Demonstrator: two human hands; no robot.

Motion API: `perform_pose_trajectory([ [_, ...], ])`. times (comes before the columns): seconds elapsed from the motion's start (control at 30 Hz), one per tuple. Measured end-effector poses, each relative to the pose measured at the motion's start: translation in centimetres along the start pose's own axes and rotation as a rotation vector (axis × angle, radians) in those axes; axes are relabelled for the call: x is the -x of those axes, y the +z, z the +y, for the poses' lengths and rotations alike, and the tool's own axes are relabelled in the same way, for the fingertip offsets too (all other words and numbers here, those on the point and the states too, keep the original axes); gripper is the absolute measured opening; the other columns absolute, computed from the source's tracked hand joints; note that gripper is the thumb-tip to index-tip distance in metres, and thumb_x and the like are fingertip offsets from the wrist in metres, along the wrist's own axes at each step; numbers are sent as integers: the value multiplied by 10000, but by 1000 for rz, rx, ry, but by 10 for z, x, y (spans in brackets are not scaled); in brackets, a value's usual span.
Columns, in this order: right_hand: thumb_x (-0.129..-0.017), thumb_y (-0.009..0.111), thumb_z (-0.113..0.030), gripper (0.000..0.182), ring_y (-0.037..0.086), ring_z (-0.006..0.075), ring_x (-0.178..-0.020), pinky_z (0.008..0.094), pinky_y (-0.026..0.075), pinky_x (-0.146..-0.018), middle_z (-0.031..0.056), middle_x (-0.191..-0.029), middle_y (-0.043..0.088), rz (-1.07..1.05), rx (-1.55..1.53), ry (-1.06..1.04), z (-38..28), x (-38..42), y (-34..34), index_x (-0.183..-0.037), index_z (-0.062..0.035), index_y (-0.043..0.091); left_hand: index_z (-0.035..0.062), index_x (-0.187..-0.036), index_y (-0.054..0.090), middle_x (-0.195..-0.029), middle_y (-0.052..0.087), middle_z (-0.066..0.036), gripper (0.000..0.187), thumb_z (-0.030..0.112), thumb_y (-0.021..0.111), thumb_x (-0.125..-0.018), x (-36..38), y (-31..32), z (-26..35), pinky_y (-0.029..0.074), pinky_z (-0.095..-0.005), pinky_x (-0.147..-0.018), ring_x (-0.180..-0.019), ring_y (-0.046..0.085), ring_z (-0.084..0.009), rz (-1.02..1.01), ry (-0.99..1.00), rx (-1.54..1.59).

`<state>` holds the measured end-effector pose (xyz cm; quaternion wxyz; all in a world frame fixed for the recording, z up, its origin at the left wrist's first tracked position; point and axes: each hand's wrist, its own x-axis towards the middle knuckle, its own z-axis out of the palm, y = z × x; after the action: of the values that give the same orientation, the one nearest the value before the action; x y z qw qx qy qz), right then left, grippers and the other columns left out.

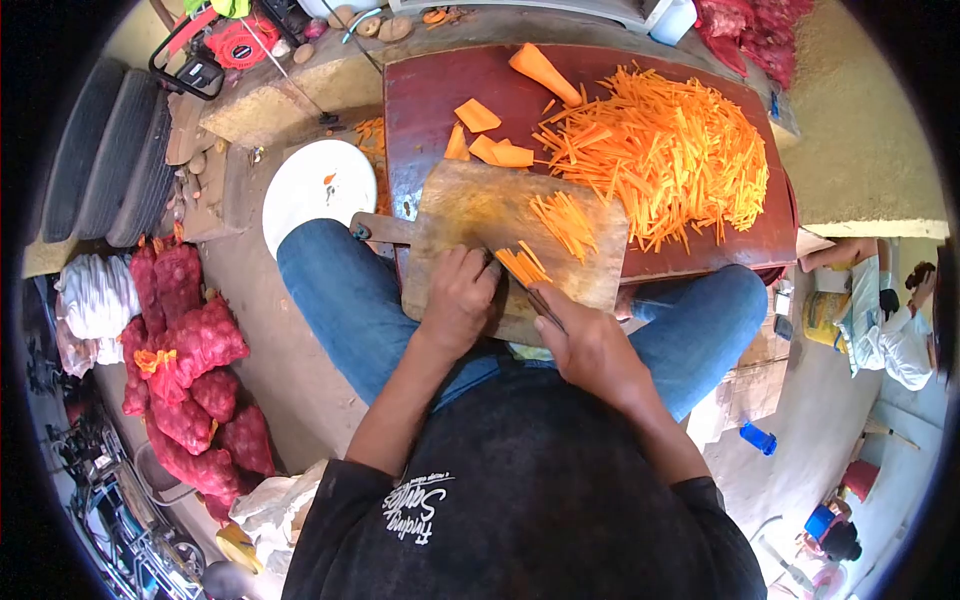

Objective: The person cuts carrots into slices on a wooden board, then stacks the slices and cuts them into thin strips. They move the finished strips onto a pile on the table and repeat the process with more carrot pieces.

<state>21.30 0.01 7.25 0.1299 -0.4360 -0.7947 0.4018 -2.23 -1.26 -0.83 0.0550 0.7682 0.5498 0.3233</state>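
Across the black shirt [560,480] runs "Finding Santos"; right grip [595,350] holds knife [547,311].

A black T-shirt [560,500] with short sleeves [345,500] is worn. It has white lettering [418,510], in larger and smaller words. Below, there are blue jeans [335,305]. The left hand [458,298] and the right hand [592,345] are bare.
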Motion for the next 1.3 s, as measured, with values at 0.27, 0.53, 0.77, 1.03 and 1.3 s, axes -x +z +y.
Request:
perform_pose_trajectory([
  [0.27,-1088,691,-154,476,739,549,-1090,560,603,-922,342,-1170,765,50,7,-68,5,-23,10,-1531,0,608,6,-1018,754,-1011,652,-147,271,7,778,-748,1,3,-3,527,-485,-867,-986,629,-372,13,3,7],
  [0.53,-1075,705,-165,438,735,554,-1025,613,592,-856,354,-1077,752,45,-54,-56,-2,-6,-5,-1464,-2,588,10,-1024,762,-1013,673,-137,288,0,804,-739,1,2,-1,532,-475,-848,-962,638,-362,29,-20,30],
  [0.77,-1099,669,-131,430,744,542,-1081,547,598,-913,343,-1168,762,-76,-108,66,-16,-4,-21,-1502,10,620,2,-1015,768,-1016,681,-135,255,-2,801,-761,2,2,-2,531,-461,-842,-956,640,-351,2,-37,31],
  [1.03,-1075,706,-145,446,753,536,-1032,580,604,-869,342,-1098,763,60,-26,-88,3,-15,-1,-1483,8,612,10,-1020,780,-999,695,-129,240,2,806,-782,-4,-5,1,537,-458,-838,-931,649,-343,25,-19,37],
  [1.3,-1080,705,-166,451,750,536,-1058,566,610,-894,353,-1132,761,33,-66,-61,4,-11,-1,-1488,7,625,11,-985,776,-989,704,-138,194,14,815,-795,-4,0,-1,545,-453,-826,-918,656,-342,60,-1,23],
])
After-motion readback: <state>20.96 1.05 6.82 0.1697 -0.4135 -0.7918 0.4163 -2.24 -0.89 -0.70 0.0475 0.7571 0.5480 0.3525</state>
